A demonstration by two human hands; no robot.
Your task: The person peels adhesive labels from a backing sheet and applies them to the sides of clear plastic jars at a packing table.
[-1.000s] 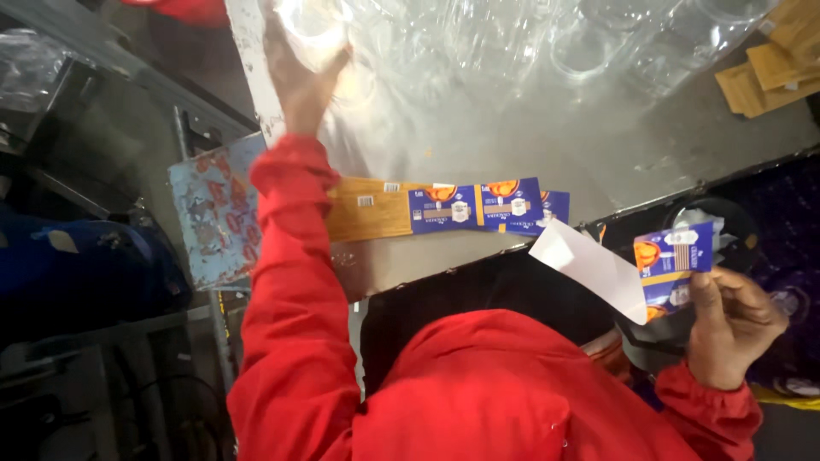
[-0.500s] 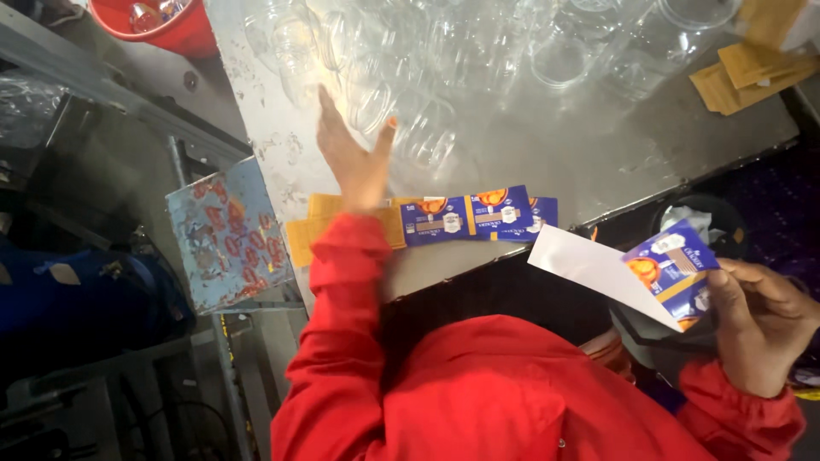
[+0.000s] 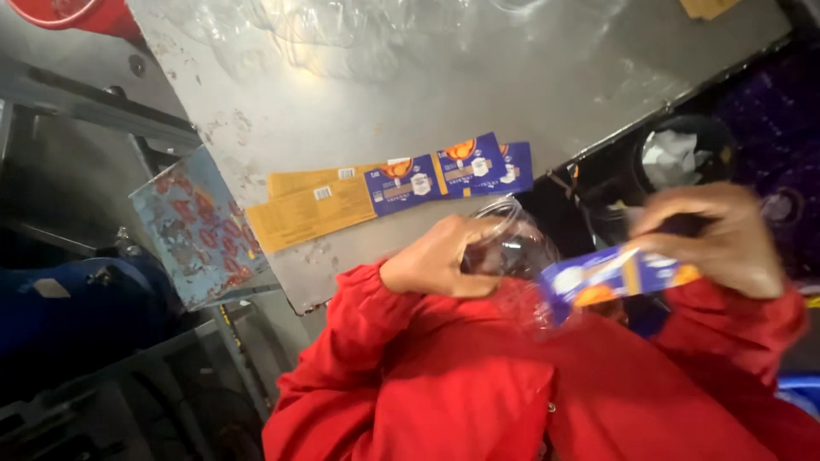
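The left hand (image 3: pixel 436 260) is closed around a clear plastic jar (image 3: pixel 504 248), held on its side close to the red-sleeved chest, its round rim turned up and outward. The right hand (image 3: pixel 722 239) pinches a blue wrap label (image 3: pixel 615 277) with an orange patch near its lower end; the strip slants across in front of the jar and seems to touch it, though motion blur makes the contact hard to judge. On the grey metal worktop (image 3: pixel 530 85) just beyond the hands lies a fanned stack of flat labels (image 3: pixel 393 188): long strips, each yellow-orange at the left end and blue with orange and white panels at the right. At least three overlapping ones can be counted, two yellow ends and about three blue ends showing. More clear jars (image 3: pixel 342 34) crowd the far part of the worktop, too glary to count. A red bucket (image 3: pixel 81 17) stands at the upper left corner. Beside the worktop's left edge leans one pale blue sheet with red printed shapes (image 3: pixel 201 230). To the right, below the worktop edge, is a dark round bin (image 3: pixel 683 158) with white paper scraps inside.
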